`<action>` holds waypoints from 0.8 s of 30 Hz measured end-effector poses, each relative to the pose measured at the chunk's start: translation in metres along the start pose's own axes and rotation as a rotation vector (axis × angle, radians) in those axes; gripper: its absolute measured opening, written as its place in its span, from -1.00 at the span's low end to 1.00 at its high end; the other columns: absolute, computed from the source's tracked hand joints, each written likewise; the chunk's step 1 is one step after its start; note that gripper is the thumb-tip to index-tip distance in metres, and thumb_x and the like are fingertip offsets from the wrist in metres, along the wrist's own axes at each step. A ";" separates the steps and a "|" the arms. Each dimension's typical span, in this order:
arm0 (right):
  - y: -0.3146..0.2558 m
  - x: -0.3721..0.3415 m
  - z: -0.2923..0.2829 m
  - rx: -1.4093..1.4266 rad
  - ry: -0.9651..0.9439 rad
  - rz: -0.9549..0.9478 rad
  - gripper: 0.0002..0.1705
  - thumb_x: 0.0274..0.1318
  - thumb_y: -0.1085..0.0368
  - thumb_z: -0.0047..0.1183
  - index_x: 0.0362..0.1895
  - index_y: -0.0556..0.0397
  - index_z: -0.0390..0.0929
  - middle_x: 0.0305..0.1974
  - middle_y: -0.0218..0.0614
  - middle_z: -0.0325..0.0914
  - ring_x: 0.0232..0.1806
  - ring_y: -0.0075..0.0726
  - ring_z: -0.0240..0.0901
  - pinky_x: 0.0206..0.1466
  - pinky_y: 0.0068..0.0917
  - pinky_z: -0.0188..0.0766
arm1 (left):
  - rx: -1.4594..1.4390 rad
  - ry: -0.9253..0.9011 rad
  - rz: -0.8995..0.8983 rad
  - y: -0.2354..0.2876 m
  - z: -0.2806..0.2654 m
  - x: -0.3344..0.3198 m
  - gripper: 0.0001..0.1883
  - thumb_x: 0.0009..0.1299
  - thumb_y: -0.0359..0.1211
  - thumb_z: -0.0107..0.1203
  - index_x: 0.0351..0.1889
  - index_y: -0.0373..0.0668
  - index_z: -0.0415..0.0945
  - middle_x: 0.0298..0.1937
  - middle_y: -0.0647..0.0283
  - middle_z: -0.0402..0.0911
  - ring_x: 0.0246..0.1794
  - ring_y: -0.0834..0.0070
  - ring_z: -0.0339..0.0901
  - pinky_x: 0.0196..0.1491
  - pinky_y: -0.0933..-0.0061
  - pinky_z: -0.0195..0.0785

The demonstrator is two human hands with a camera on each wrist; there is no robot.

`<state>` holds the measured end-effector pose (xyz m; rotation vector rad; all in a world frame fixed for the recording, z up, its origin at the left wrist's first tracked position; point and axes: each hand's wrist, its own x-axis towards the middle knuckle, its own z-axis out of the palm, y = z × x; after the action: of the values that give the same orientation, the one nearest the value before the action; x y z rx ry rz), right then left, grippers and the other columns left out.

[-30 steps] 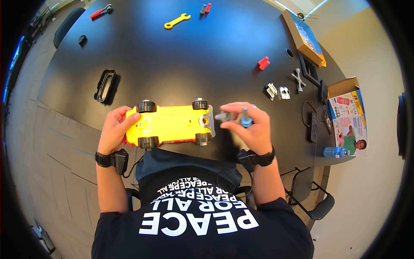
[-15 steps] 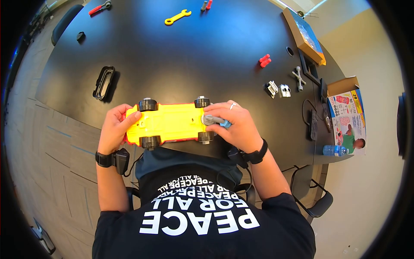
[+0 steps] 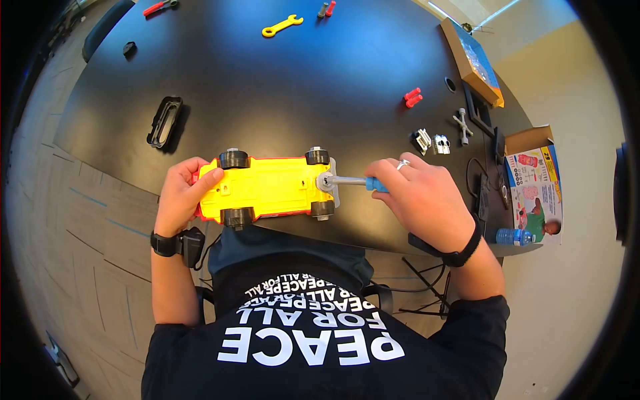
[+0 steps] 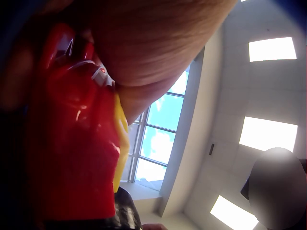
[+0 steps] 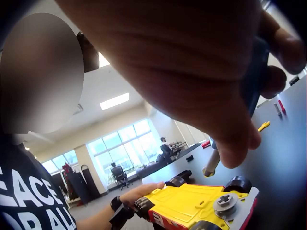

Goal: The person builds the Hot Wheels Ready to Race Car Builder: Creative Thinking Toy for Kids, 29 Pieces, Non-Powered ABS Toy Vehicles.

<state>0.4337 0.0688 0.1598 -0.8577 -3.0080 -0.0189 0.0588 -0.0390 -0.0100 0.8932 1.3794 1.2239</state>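
Upside down, the toy car shows its yellow underside point(image 3: 267, 187) and black wheels; its red body point(image 4: 76, 153) fills the left of the left wrist view. My left hand point(image 3: 183, 197) grips the car's left end, thumb on the underside. A round grey screw piece point(image 5: 224, 203) with a cross slot sits at the opposite end, beside the grey bumper. My right hand point(image 3: 433, 203) grips the blue handle point(image 3: 376, 185) of a screwdriver. Its grey shaft point(image 3: 350, 181) points toward the screw piece; in the right wrist view the tip point(image 5: 209, 170) is above the car, apart from that piece.
On the dark table are a black tray part point(image 3: 165, 123), a yellow wrench point(image 3: 283, 26), red pegs point(image 3: 413, 97), white-silver parts point(image 3: 432, 141) and a grey cross wrench point(image 3: 462, 126). Boxes point(image 3: 535, 180) and a water bottle point(image 3: 515, 237) stand at the right.
My right hand brought the grey piece to the car's end, let go of it and drew back right, turning the screwdriver shaft toward the car. My left hand still grips the car.
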 end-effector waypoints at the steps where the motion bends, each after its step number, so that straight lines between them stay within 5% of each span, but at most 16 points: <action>1: -0.001 0.004 -0.001 -0.002 0.002 -0.004 -0.74 0.26 0.35 0.32 -0.03 -0.09 0.55 -0.20 -0.42 0.63 -0.17 -0.22 0.62 -0.30 -0.26 0.60 | -0.001 0.004 0.003 0.003 0.002 -0.001 -0.69 0.61 -0.21 0.42 -0.08 -0.32 0.69 -0.26 0.32 0.79 -0.35 0.74 0.66 -0.26 0.63 0.51; 4: -0.002 0.016 0.000 -0.163 -0.012 -0.108 -0.78 0.20 0.36 0.26 -0.13 -0.06 0.49 -0.20 -0.41 0.61 -0.17 -0.27 0.62 -0.29 -0.30 0.62 | 0.019 0.014 -0.023 0.008 0.002 -0.003 -0.68 0.61 -0.21 0.42 -0.09 -0.32 0.69 -0.26 0.33 0.78 -0.35 0.74 0.66 -0.26 0.63 0.51; 7: -0.001 0.023 0.007 -0.189 -0.030 -0.169 -0.69 0.19 0.32 0.30 0.03 -0.03 0.62 -0.13 -0.41 0.59 -0.10 -0.22 0.59 -0.20 -0.30 0.63 | 0.008 0.009 0.015 0.001 0.001 -0.002 -0.69 0.61 -0.22 0.43 -0.10 -0.32 0.68 -0.26 0.32 0.78 -0.34 0.74 0.66 -0.25 0.62 0.51; 10: -0.006 0.032 0.003 -0.159 0.015 -0.203 -0.78 0.18 0.35 0.25 -0.07 0.02 0.66 -0.12 -0.42 0.54 -0.08 -0.22 0.57 -0.17 -0.32 0.63 | 0.003 0.015 0.013 0.003 0.002 -0.002 -0.69 0.60 -0.22 0.43 -0.12 -0.31 0.67 -0.27 0.32 0.78 -0.33 0.75 0.66 -0.25 0.62 0.51; 12: -0.008 0.041 0.004 -0.129 0.138 -0.374 -0.95 0.17 0.31 0.23 -0.31 -0.02 0.67 -0.10 -0.43 0.56 -0.09 -0.31 0.56 -0.22 -0.35 0.57 | 0.003 0.009 0.017 0.004 0.002 -0.002 -0.69 0.60 -0.22 0.43 -0.12 -0.31 0.66 -0.27 0.32 0.78 -0.33 0.75 0.66 -0.24 0.63 0.50; 15: -0.008 0.047 -0.002 -0.289 0.052 -0.586 -0.89 0.13 0.23 0.27 -0.33 -0.03 0.70 -0.15 -0.46 0.56 -0.10 -0.34 0.52 -0.17 -0.37 0.54 | -0.007 0.006 0.030 0.000 0.001 -0.001 -0.69 0.60 -0.21 0.43 -0.12 -0.31 0.66 -0.27 0.33 0.77 -0.32 0.76 0.65 -0.24 0.63 0.50; 19: -0.006 0.053 -0.010 -0.349 0.086 -0.610 -0.80 0.25 0.16 0.28 -0.32 0.01 0.67 -0.20 -0.36 0.59 -0.15 -0.23 0.62 -0.24 -0.28 0.55 | 0.001 0.014 0.034 0.002 0.002 -0.001 -0.68 0.60 -0.21 0.43 -0.14 -0.31 0.65 -0.27 0.33 0.77 -0.33 0.76 0.64 -0.24 0.63 0.49; 21: -0.012 0.058 -0.012 -0.225 -0.312 0.040 -0.69 0.43 0.10 0.24 -0.28 0.06 0.64 -0.26 -0.23 0.60 -0.24 -0.03 0.70 -0.31 -0.18 0.56 | 0.012 0.017 0.033 0.002 0.002 -0.001 -0.68 0.60 -0.21 0.44 -0.15 -0.30 0.65 -0.28 0.35 0.76 -0.33 0.77 0.63 -0.25 0.62 0.48; 22: -0.004 0.055 -0.001 -0.150 -0.230 0.023 -0.63 0.54 0.05 0.20 -0.24 0.09 0.60 -0.16 -0.05 0.63 -0.32 0.13 0.72 -0.33 -0.11 0.58 | 0.012 0.016 0.033 0.001 0.002 -0.001 -0.68 0.60 -0.21 0.44 -0.15 -0.30 0.65 -0.28 0.35 0.76 -0.33 0.77 0.63 -0.25 0.62 0.48; 24: -0.011 0.050 -0.005 -0.069 -0.127 0.021 -0.68 0.49 0.09 0.23 -0.23 0.08 0.60 -0.10 -0.06 0.65 -0.27 0.09 0.72 -0.30 -0.13 0.61 | -0.004 0.022 0.039 -0.001 0.002 0.000 -0.68 0.60 -0.21 0.43 -0.16 -0.29 0.64 -0.29 0.36 0.75 -0.34 0.77 0.62 -0.26 0.62 0.48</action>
<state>0.3858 0.0857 0.1659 -0.9314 -3.1323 -0.0716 0.0609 -0.0391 -0.0103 0.9101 1.3818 1.2694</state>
